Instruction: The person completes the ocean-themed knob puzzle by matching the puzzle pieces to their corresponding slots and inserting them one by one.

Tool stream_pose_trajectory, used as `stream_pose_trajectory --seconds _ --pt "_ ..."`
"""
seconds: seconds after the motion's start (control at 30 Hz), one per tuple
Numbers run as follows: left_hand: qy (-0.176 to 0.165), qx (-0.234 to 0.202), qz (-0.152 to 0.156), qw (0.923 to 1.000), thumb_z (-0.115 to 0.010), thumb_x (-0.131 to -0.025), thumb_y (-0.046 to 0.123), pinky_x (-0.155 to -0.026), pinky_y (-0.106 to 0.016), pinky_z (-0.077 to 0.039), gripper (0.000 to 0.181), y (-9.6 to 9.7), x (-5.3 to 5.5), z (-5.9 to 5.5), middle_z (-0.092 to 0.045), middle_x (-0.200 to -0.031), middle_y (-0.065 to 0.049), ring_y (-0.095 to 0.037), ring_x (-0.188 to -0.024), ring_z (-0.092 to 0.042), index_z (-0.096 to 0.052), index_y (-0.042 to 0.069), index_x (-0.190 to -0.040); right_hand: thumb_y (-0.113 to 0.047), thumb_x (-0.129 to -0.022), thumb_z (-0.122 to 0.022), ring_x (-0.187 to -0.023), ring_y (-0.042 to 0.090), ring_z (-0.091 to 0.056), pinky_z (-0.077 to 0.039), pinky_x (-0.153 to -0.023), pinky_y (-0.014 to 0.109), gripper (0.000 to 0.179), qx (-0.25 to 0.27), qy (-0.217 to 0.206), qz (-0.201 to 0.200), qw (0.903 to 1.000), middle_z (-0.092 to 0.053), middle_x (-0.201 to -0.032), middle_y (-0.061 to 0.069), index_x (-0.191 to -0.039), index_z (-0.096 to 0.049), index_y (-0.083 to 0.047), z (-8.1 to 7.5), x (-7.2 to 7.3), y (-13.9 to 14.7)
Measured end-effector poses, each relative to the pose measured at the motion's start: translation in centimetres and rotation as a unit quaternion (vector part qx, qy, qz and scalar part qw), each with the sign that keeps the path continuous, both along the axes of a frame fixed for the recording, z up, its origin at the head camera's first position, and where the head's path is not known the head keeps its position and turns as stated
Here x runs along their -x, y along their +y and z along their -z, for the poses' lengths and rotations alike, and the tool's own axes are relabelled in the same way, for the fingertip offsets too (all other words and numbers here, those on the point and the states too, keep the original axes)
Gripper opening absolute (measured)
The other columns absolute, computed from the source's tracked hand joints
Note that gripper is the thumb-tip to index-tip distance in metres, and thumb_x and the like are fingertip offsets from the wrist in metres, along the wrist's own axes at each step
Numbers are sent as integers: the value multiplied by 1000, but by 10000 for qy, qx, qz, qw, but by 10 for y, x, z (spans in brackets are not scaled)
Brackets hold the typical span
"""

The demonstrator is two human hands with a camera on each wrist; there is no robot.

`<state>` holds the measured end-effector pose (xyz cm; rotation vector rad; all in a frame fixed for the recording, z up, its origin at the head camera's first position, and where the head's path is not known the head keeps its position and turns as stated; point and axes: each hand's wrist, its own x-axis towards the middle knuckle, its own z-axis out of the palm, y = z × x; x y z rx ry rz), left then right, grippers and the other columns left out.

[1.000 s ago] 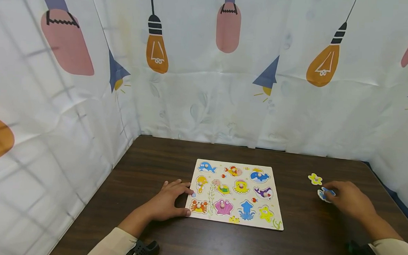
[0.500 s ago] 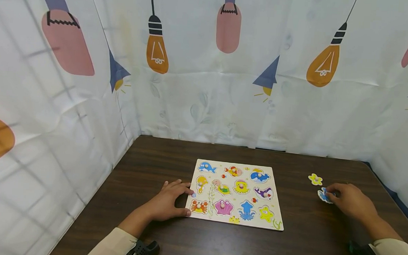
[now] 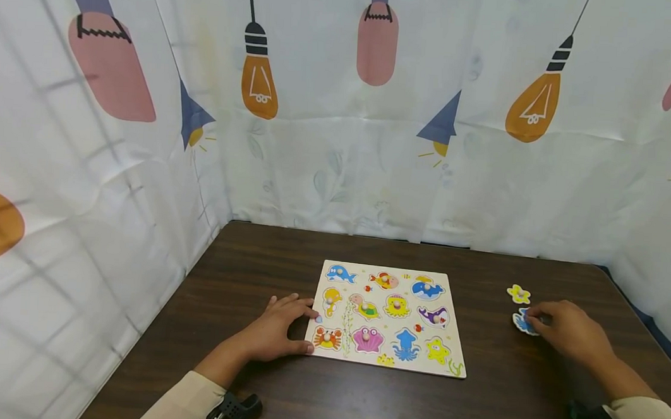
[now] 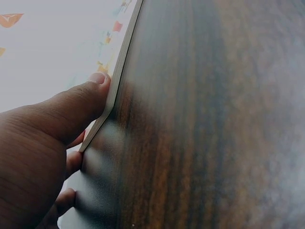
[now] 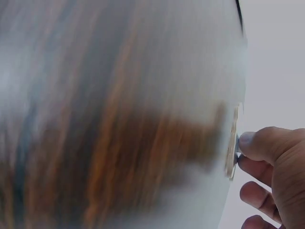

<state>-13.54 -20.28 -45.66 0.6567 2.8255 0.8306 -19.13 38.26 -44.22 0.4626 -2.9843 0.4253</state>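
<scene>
A wooden peg puzzle board (image 3: 381, 357) printed with sea animals lies at mid-table. My left hand (image 3: 280, 330) rests at its left side, fingers spread, the thumb touching the near left corner. In the left wrist view, the thumb (image 4: 86, 102) lies along the board's pale edge (image 4: 121, 67). To the right, my right hand (image 3: 571, 332) pinches a blue puzzle piece with a white border (image 3: 524, 323), partly covered by the fingers. The right wrist view shows this piece (image 5: 232, 150) edge-on, its knob between thumb and index finger. A yellow star-shaped piece (image 3: 518, 294) lies just beyond it.
The dark wood table (image 3: 276, 251) meets a white patterned curtain (image 3: 337, 171) at the back and on the left. Both wrists carry black straps; the left strap (image 3: 234, 412) is near the table's front.
My right hand has shifted slightly left, carrying the blue puzzle piece towards the board. My left hand and the board have stayed in place.
</scene>
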Motion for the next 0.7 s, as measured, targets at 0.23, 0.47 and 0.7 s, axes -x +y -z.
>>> stream_pose_trajectory --seconds 0.23,0.47,0.7 --pt "-37 -6 21 10000 -84 -83 46 -116 -72 -5 58 0 0 0 -46 -155 -5 -42 -150 -26 -63 24 -133 -13 -88 -79 -82 23 -64 -52 -63 44 10 50 103 -360 9993 -73 -91 1 -97 -80 -12 -4 -5 -16" --pt "3 12 11 10000 -84 -83 47 -116 -72 -6 58 -1 1 -1 -48 -154 -6 -43 -149 -27 -64 23 -132 -10 -84 -83 -87 26 -66 -54 -67 44 12 -30 275 -615 9977 -74 -91 -3 -93 -79 -17 -8 -8 -32" --pt "8 5 2 10000 -84 -82 47 -115 -72 -6 58 -1 0 0 -48 -154 -6 -42 -149 -28 -64 23 -131 -12 -84 -83 -86 18 -65 -52 -64 36 12 -15 239 -790 9966 -73 -94 -7 -93 -79 -19 -12 -12 -46"
